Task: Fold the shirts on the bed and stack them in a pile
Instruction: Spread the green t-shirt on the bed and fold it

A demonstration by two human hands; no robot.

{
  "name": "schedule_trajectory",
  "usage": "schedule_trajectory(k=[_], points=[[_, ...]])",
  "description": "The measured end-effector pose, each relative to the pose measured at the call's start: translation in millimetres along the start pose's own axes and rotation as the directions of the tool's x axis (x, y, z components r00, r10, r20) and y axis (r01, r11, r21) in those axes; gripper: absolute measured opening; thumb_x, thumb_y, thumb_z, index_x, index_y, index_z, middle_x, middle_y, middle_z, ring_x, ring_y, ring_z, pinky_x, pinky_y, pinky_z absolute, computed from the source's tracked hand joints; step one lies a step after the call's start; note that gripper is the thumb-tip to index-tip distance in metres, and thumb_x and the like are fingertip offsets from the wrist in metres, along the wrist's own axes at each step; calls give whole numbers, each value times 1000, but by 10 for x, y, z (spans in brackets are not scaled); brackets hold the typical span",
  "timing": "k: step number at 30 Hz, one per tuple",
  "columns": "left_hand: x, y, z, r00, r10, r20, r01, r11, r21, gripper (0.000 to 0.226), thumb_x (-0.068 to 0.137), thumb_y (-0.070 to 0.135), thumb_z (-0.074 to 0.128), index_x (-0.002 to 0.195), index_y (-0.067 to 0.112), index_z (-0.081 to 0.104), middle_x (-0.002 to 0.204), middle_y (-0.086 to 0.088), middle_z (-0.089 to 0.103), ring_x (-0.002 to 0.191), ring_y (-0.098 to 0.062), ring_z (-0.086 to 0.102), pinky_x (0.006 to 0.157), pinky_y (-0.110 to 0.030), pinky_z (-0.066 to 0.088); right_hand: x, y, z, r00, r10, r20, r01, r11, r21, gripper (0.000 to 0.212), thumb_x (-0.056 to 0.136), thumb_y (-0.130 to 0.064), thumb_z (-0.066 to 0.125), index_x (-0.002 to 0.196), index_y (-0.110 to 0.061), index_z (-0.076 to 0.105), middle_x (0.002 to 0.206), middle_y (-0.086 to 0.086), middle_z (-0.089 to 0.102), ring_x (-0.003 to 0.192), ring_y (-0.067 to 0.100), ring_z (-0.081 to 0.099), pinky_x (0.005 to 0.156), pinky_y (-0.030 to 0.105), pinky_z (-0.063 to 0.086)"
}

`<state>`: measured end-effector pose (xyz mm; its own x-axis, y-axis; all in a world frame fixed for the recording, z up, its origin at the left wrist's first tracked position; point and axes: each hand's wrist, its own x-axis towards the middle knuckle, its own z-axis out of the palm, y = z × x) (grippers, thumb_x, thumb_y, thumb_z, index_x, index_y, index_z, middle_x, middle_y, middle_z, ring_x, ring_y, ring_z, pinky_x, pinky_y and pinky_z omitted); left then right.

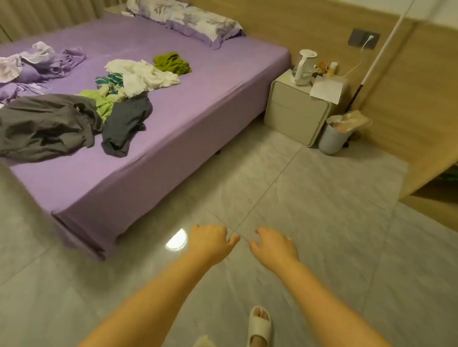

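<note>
While both hands hover spread and empty, shirts wait unfolded.
Shirts [97, 104] lie forward-left on the bed [199, 111]; left hand [209, 241] nearer than right hand [275, 247].

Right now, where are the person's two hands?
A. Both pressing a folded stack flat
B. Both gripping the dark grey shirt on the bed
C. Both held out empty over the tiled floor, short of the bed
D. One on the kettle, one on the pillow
C: the left hand and right hand hang open over the floor tiles, holding nothing, while the shirts lie unfolded on the bed.
</note>
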<state>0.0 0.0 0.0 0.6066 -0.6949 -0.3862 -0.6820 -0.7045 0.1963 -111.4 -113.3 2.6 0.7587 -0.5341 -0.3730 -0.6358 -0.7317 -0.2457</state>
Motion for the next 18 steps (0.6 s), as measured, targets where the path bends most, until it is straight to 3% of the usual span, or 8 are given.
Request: schedule_trajectory(k=[5,9,13,16,18], points=[[419,244,74,999,-32,-13,32,999,-4,40,93,62,31,85,26,47,91,2,69,91,-17,63,98,-35,38,351,376,-66,997,-7,83,7,1000,-11,49,96,-44,37,138,-19,42,134,4,53,118,24,53,98,37,41],[647,410,197,998,-63,15,63,997,33,55,92,63,32,102,18,64,91,2,67,91,-18,64,91,-33,46,628,609,-106,989,-23,143,23,1000,4,49,96,-43,36,137,-18,44,135,4,53,119,23,52,98,35,40],[829,506,222,995,-81,57,78,996,54,58,93,61,32,106,15,64,88,1,65,86,-17,64,82,-32,51,879,709,-114,980,-58,191,56,998,14,42,97,-40,34,125,-16,55,123,6,61,108,25,58,88,32,44],[961,500,165,988,-127,89,123,991,48,53,93,62,32,98,19,62,87,3,61,83,-15,61,81,-30,51,1061,687,-168,975,-51,218,44,998,37,41,97,-39,33,115,-14,60,112,7,65,99,24,61,79,30,44],[1092,451,111,985,-137,102,136,991,20,55,93,61,33,104,17,63,87,5,59,85,-14,60,81,-30,51,1207,654,-215,974,-56,220,48,998,40,40,97,-38,32,112,-13,61,108,7,66,95,24,61,75,30,43]])
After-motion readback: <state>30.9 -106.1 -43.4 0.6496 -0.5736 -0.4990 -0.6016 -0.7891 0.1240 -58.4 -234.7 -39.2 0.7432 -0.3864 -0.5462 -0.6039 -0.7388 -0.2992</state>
